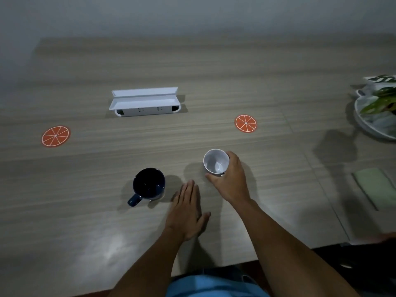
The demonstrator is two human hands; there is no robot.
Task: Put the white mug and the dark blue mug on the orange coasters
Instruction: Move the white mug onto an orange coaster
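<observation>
**Two mugs, two coasters, neither yet paired**

One grip is made: the right hand (pixel 230 181) wraps the white mug (pixel 216 161) from its side, mouth up, probably bound for the near orange coaster (pixel 245 123). The left hand (pixel 187 207) lies flat and empty on the bench (pixel 214 71), just beside the dark blue mug (pixel 149 185). The far-left coaster (pixel 56 136) sits well apart.

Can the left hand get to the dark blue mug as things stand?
Probably yes. The left hand lies open on the table just right of the dark blue mug, nothing between them.
</observation>
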